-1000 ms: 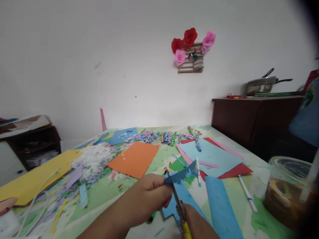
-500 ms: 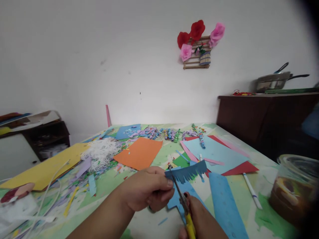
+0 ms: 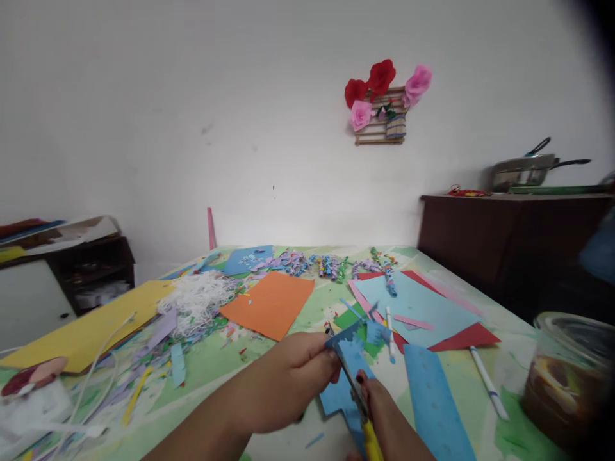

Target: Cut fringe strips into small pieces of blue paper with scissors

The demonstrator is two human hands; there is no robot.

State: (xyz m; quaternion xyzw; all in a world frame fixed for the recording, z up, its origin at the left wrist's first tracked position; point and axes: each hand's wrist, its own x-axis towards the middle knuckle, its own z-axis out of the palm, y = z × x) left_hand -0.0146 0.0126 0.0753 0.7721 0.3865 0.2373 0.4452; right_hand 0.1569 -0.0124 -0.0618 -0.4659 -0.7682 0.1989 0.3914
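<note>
Pinched in the fingers of my left hand (image 3: 300, 374) is a narrow blue paper strip (image 3: 350, 331) with a fringe cut along its lower edge. My right hand (image 3: 391, 416) grips a pair of scissors (image 3: 354, 390) with yellow handles, their blades pointing up and left at the strip beside my left fingertips. Whether the blades are apart is hard to make out. A larger cut piece of light blue paper (image 3: 336, 397) lies on the table beneath both hands. Right of my right hand is a long blue paper strip (image 3: 437, 403).
An orange sheet (image 3: 271, 304), white string (image 3: 196, 301) and scraps lie leftward. Curled paper rolls (image 3: 329, 266) line the back. A light blue sheet (image 3: 418, 307), a white marker (image 3: 487, 381) and a plastic cup of brown liquid (image 3: 560, 384) are at right.
My hands have shifted slightly down and right with the strip and scissors. The strip's free end now looks bent and turned. The view has tilted up a little.
</note>
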